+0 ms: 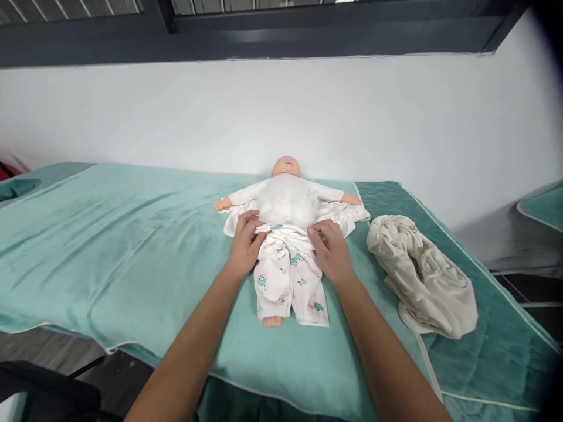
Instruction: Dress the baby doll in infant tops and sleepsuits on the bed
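A baby doll (287,166) lies on its back, head toward the wall and arms stretched out sideways. Its body is white, and a white garment (345,218) is spread beneath its arms. White printed pants (275,275) cover its legs; one foot shows at the left cuff. My left hand (247,241) has its fingers closed on the left side of the waistband. On the right side, my right hand (329,246) pinches the waistband between thumb and fingers.
A crumpled cream cloth (424,278) lies right of the doll on the green covered bed (132,246). Behind stands a white wall (264,117) below a dark metal frame (308,35). A black object (48,387) is at the lower left.
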Motion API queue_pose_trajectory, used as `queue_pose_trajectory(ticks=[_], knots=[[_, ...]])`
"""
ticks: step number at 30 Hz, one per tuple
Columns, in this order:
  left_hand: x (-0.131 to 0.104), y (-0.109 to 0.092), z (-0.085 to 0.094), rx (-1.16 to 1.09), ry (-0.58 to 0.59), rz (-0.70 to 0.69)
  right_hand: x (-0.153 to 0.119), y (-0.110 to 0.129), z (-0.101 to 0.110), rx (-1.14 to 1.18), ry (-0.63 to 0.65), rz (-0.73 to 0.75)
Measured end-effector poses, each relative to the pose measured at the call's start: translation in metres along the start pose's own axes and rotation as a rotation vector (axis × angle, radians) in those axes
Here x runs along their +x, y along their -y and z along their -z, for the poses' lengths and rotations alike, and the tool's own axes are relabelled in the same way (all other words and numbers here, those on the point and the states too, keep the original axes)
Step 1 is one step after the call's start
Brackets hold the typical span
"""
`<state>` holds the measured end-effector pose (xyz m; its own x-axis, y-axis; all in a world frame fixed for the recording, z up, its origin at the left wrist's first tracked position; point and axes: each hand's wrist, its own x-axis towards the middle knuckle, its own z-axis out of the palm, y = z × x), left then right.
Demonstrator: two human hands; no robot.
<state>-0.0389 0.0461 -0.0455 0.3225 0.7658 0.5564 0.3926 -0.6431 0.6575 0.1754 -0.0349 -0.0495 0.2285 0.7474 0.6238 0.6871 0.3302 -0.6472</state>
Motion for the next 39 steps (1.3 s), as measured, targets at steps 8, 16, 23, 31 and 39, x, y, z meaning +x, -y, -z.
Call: queue_pose_trajectory(ticks=[8,16,23,31,39], knots=[[-0.001,-0.001,0.0,-0.029,-0.008,0.01,0.001,-0.002,-0.002,-0.011,-0.025,0.042],[0.001,-0.001,0.001,0.017,0.012,-0.028,-0.002,0.007,0.004,-0.074,0.026,0.076],[0.002,0.001,-0.001,0.013,0.001,-0.024,-0.013,0.009,0.006,0.006,0.159,-0.051],[-0.017,-0.014,0.009,-0.004,-0.013,0.0,-0.012,0.002,0.003,0.115,0.175,-0.15],[-0.073,-0.034,0.024,-0.066,0.119,0.042,-0.011,0.004,0.001,0.069,0.103,-0.145]])
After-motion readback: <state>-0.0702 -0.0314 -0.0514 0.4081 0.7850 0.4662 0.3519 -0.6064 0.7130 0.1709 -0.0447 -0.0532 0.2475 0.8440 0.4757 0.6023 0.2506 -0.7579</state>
